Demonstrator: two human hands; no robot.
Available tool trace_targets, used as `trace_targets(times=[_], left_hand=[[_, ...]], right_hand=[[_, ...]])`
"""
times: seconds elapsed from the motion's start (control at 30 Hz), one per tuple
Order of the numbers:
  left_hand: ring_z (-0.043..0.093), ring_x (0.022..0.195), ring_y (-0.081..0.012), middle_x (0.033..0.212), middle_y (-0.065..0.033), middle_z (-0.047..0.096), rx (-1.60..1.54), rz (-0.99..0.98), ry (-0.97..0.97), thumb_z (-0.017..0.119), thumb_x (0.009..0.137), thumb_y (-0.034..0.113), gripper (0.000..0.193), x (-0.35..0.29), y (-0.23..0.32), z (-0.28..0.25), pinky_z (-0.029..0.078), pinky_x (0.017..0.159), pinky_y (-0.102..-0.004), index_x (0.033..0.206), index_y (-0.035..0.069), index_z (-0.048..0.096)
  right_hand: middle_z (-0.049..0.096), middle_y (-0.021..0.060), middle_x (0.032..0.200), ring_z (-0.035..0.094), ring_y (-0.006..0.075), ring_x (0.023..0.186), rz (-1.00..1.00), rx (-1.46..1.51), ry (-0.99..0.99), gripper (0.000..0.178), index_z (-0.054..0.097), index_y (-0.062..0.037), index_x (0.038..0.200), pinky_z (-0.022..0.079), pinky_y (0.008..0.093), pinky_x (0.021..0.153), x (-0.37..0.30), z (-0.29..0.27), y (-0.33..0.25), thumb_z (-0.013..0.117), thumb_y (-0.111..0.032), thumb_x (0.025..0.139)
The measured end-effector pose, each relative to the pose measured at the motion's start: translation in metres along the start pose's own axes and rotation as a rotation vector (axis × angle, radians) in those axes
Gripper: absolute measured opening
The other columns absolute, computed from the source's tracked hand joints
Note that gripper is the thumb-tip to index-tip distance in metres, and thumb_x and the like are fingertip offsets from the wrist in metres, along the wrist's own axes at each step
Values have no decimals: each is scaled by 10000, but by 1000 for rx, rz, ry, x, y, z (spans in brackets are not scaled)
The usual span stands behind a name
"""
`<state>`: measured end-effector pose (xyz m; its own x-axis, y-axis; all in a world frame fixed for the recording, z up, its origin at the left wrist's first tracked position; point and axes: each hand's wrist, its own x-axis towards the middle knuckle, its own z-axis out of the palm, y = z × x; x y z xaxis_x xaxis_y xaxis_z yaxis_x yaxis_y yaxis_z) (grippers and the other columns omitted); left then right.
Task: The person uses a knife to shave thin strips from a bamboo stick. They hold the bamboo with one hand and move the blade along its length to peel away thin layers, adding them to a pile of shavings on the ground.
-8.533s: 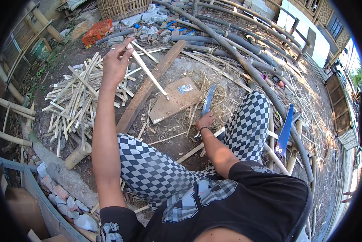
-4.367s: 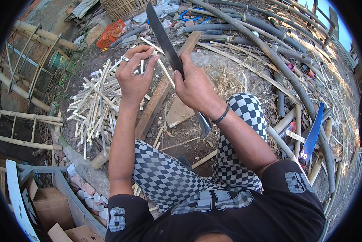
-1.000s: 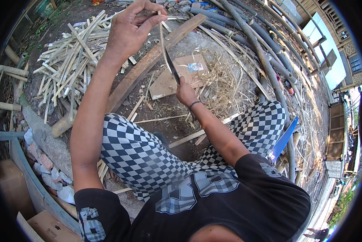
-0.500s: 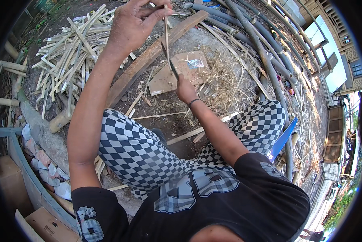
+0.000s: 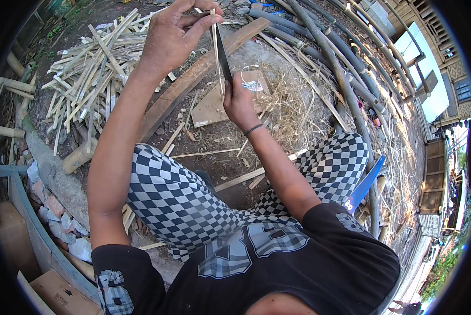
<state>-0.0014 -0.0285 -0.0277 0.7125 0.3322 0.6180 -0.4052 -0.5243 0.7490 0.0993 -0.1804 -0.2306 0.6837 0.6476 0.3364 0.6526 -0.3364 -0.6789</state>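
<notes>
Raised at the top, my left hand (image 5: 168, 38) pinches the upper end of a thin bamboo strip (image 5: 216, 50) between thumb and fingers. The strip hangs down toward my right hand (image 5: 240, 104). In that hand is a knife (image 5: 224, 59), its dark blade pointing up and lying along the strip. My fingers hide most of the knife's handle. Whether the strip's lower end touches my right fingers, I cannot tell. Below lies a flat piece of cardboard (image 5: 205, 112), beside a heap of curly pale shavings (image 5: 296, 107).
A pile of split bamboo sticks (image 5: 96, 68) lies at the left. A wooden plank (image 5: 185, 79) runs diagonally beside it. Long poles (image 5: 345, 79) lie on the right, near a blue-bladed object (image 5: 369, 184). Cardboard boxes (image 5: 57, 294) stand at lower left.
My right hand has turned with the knife and shifted slightly up. The blade now points more steeply upward, near my left hand, which has barely moved and keeps the strip.
</notes>
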Motion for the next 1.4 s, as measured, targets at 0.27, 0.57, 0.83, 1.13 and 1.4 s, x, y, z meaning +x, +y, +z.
trace_targets(times=[0.27, 0.57, 0.83, 1.13, 1.4], left_hand=[[683, 978, -194, 994, -101, 636, 74, -62, 57, 642, 921, -6, 130, 0, 6, -7, 606, 855, -337, 1026, -4, 565], [672, 965, -176, 984, -88, 630, 70, -61, 47, 672, 908, 18, 142, 2, -3, -4, 599, 839, -327, 1002, -2, 568], [703, 981, -171, 1053, -27, 687, 203, 4, 59, 663, 953, 141, 135, 0, -14, -11, 582, 831, -281, 1009, 53, 577], [682, 974, -169, 1005, -75, 647, 182, -28, 47, 672, 924, 61, 146, 3, -3, -4, 588, 829, -306, 1008, 10, 564], [682, 923, -171, 967, -88, 634, 51, -44, 42, 674, 913, 34, 148, 2, 4, -4, 593, 816, -312, 992, -5, 556]], right_hand=[[661, 316, 941, 654, 489, 905, 343, -326, -393, 268, 447, -53, 1177, 501, 588, 780, -35, 34, 64, 488, -93, 915], [627, 324, 767, 604, 536, 763, 63, -30, -124, 236, 440, -2, 1132, 464, 608, 705, -15, 3, 11, 473, -182, 983], [667, 313, 868, 662, 481, 869, 349, -331, -376, 256, 457, -18, 1179, 505, 575, 759, -41, 28, 66, 458, -173, 975], [620, 267, 698, 611, 496, 706, -59, -66, -21, 156, 472, -71, 1111, 457, 588, 628, 4, -42, -27, 490, -159, 984], [672, 290, 903, 667, 483, 853, 365, -401, -415, 231, 459, -40, 1169, 513, 571, 749, -73, 35, 93, 452, -126, 954]])
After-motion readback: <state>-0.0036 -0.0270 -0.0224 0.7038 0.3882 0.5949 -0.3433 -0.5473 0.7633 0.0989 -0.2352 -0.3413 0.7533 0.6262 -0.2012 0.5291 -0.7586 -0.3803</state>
